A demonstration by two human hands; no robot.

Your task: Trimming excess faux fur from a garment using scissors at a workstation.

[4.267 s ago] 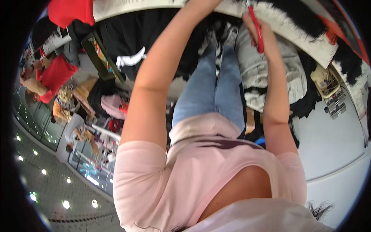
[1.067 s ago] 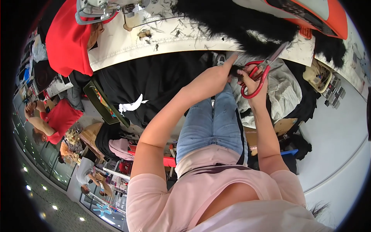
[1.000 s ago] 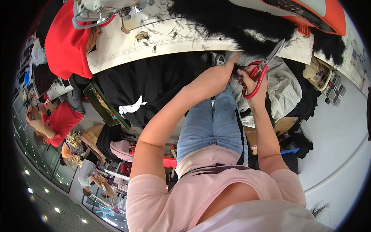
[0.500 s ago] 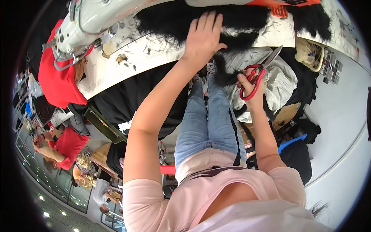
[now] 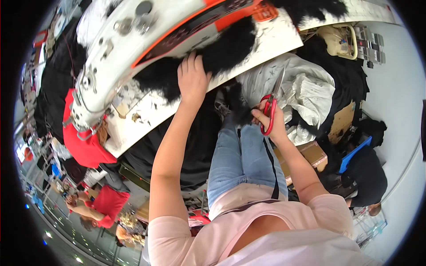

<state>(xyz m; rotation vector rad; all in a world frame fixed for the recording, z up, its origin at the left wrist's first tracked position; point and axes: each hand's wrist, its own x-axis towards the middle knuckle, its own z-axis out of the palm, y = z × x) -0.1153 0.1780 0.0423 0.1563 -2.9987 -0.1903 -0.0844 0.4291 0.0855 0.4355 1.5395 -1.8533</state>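
Note:
My left hand [image 5: 191, 77] rests open on a long piece of black fur [image 5: 228, 46] on the white sewing table [image 5: 286, 40], fingertips slightly bent into the pile. My right hand [image 5: 270, 119] is closed on red-handled scissors [image 5: 269, 113], whose blades point up and away from me. A strip of black fur [image 5: 240, 108] hangs at that hand's thumb, over the gap below the table's front edge. Beside my left hand stands a large white and orange sewing machine [image 5: 108, 66].
Red cloth [image 5: 82, 146] hangs at the table's left end. A crumpled pale sheet [image 5: 310, 93], a cardboard box [image 5: 310, 155] and a tan container [image 5: 337, 42] lie to the right. A person in red [image 5: 106, 201] is at the lower left; a person in black [image 5: 366, 177] at the right.
My left hand left the strip by the scissors and moved onto the fur on the table, now lower and further left. The view has swung, bringing more machine and a person in black into sight.

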